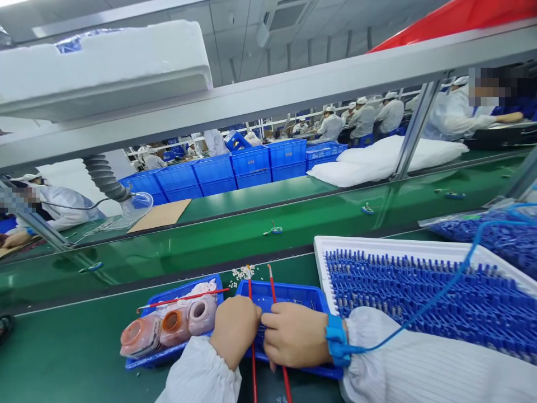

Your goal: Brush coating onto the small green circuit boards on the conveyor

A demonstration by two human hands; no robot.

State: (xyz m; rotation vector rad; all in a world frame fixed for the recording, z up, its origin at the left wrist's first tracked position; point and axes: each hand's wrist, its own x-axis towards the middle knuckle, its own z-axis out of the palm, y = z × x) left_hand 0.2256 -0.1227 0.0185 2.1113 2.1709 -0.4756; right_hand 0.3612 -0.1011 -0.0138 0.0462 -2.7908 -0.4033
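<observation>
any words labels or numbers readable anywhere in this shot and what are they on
No word, label, brand or number can be read. The stacked blue plastic crates, the blue tray between the hands and the blue wrist strap show no legible marking; any marks on the small blue parts in the white tray are too small to read.

Head-worn, forward and down onto left hand and right hand

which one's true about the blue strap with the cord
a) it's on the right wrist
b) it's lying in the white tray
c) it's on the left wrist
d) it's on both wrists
a, the blue strap with its blue cord circles the wrist behind the right hand, and none shows at the left hand.
</observation>
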